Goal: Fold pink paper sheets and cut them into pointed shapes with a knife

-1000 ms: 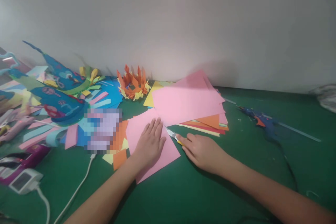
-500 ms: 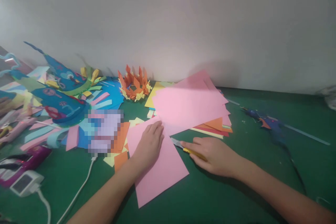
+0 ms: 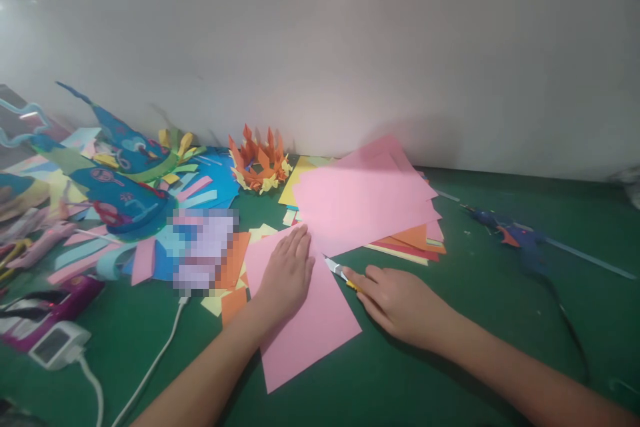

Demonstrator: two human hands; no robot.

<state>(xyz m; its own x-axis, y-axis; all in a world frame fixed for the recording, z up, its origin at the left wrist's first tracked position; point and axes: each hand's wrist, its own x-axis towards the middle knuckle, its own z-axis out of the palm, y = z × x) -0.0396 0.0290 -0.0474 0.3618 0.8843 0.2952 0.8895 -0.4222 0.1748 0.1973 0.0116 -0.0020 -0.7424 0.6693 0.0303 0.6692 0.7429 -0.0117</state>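
My left hand (image 3: 286, 272) lies flat on a pink sheet of paper (image 3: 310, 350), fingers stretched out and pointing up towards its top corner. My right hand (image 3: 403, 300) is wrapped round a yellow-handled utility knife (image 3: 337, 269), with the index finger stretched along its top. The blade points up and left at the sheet's right edge, close to the left fingertips. Most of the handle is hidden by the hand. Just beyond the blade, larger pink sheets (image 3: 365, 203) lie on a pile of orange, red and yellow paper.
An orange paper crown (image 3: 260, 163) stands near the white wall (image 3: 400, 47). To the left are blue pointed hats (image 3: 120, 197), a blurred-out phone-like object (image 3: 203, 247) on a white cable (image 3: 157, 347), and a purple device (image 3: 67, 303). A blue glue gun (image 3: 520, 237) lies right on the green table.
My right hand has turned over the knife, so less of the yellow handle shows. My left hand stays pressed on the sheet. The whole view has shifted slightly.
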